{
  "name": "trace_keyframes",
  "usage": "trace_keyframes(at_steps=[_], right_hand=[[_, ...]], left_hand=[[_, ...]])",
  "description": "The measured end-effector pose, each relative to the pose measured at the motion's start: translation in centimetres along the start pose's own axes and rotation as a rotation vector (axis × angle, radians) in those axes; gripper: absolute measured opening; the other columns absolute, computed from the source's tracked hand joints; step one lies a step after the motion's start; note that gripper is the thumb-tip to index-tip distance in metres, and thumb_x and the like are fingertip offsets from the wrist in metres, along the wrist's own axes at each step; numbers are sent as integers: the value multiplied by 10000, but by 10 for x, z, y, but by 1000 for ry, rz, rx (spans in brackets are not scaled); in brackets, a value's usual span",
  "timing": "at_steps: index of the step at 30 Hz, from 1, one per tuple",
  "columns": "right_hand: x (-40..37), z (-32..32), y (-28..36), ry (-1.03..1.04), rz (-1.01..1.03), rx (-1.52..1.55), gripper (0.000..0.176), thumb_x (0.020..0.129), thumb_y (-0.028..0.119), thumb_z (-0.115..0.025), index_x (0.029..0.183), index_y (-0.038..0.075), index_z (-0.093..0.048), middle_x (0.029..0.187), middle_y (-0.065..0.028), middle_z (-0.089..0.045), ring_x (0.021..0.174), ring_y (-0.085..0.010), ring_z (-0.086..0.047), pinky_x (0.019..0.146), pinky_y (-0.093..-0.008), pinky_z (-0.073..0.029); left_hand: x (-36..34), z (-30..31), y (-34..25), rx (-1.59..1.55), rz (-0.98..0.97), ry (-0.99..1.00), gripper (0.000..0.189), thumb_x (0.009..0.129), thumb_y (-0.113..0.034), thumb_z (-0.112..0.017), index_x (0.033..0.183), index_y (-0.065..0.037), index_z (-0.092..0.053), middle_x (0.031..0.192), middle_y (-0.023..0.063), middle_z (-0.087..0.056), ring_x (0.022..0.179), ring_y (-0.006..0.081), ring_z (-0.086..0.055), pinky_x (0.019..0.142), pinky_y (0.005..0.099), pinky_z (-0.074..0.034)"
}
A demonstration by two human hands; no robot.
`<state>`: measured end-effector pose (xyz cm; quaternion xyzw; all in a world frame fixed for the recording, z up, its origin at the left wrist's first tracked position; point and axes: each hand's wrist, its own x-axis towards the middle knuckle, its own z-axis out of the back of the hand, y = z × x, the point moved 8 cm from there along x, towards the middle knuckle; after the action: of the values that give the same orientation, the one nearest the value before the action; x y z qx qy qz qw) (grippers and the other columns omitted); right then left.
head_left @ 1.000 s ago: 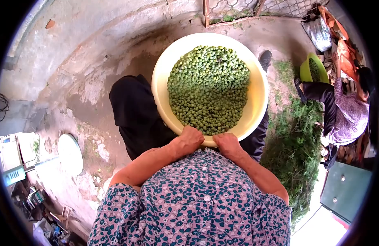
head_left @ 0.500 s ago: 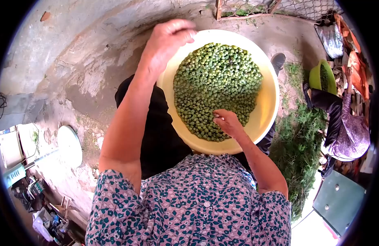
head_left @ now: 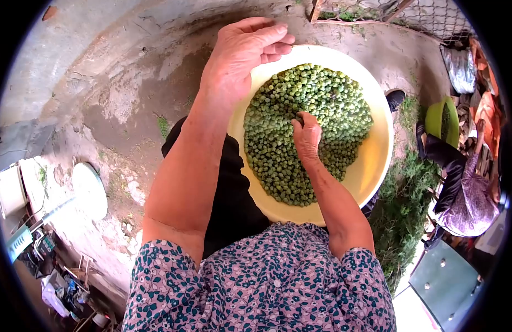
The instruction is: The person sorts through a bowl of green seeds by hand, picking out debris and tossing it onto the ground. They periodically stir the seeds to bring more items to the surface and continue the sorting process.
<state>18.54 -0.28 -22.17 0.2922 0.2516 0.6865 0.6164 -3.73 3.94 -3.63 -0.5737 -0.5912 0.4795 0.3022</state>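
A wide yellow basin (head_left: 382,149) sits on my lap, filled with a heap of small green round buds or fruits (head_left: 283,166). My right hand (head_left: 308,135) is over the middle of the heap, its thumb and bent fingertips closing right at the green pieces. Whatever lies between those fingertips is too small to make out. Up past the basin's far left rim is my left hand (head_left: 250,52), raised, with fingers loosely bent and gaps between them. Nothing shows in it.
To the right, another person (head_left: 469,202) sits beside a green basin (head_left: 434,119). Cut green stems (head_left: 402,216) lie on the ground near my right side. A white round stool or table top (head_left: 90,191) stands at left, and a wire fence (head_left: 433,19) at the top.
My right hand has moved up from the lower part of the heap to its middle. The left hand has shifted slightly right, its fingers now in clearer view. The camera view has turned a little.
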Motion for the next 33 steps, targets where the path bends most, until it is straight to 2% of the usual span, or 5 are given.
trace_keyframes(at_steps=[12, 18, 24, 30, 33], right_hand=[[-2, 0, 15, 3, 17, -165, 81, 785, 97, -618, 862, 71, -613, 838, -115, -569, 750, -297, -582, 637, -387, -470], [-18, 25, 15, -28, 57, 61, 73, 755, 43, -628, 825, 35, -610, 870, -120, -582, 775, -274, -572, 692, -342, -479], [3, 34, 34, -77, 363, -257, 76, 699, 22, -632, 765, 56, -619, 1067, -101, -598, 964, -316, -520, 818, -421, -428], [17, 14, 48, -4, 659, -498, 78, 655, -7, -564, 688, 63, -564, 928, -55, -595, 920, -275, -533, 768, -407, -409], [29, 12, 39, 39, 568, -507, 82, 641, 6, -577, 664, 77, -542, 835, -52, -575, 867, -262, -522, 735, -384, -404]], left_hand=[[-7, -21, -4, -63, 7, 99, 255, 835, -160, -653, 1018, 14, -615, 924, 130, -656, 815, 169, -626, 762, 279, -507], [-7, -23, -2, -66, 0, 108, 248, 834, -148, -654, 1017, 17, -618, 888, 129, -664, 772, 163, -635, 739, 271, -513], [-8, -23, -1, -56, -1, 108, 243, 842, -145, -644, 1016, 21, -618, 886, 132, -665, 777, 159, -638, 742, 266, -512], [-7, -24, 0, -67, 5, 109, 242, 848, -154, -637, 1015, 20, -616, 886, 125, -663, 774, 149, -627, 738, 254, -500], [-5, -21, 3, -66, 17, 87, 232, 845, -146, -638, 1007, 19, -618, 880, 121, -662, 765, 147, -623, 731, 251, -494]])
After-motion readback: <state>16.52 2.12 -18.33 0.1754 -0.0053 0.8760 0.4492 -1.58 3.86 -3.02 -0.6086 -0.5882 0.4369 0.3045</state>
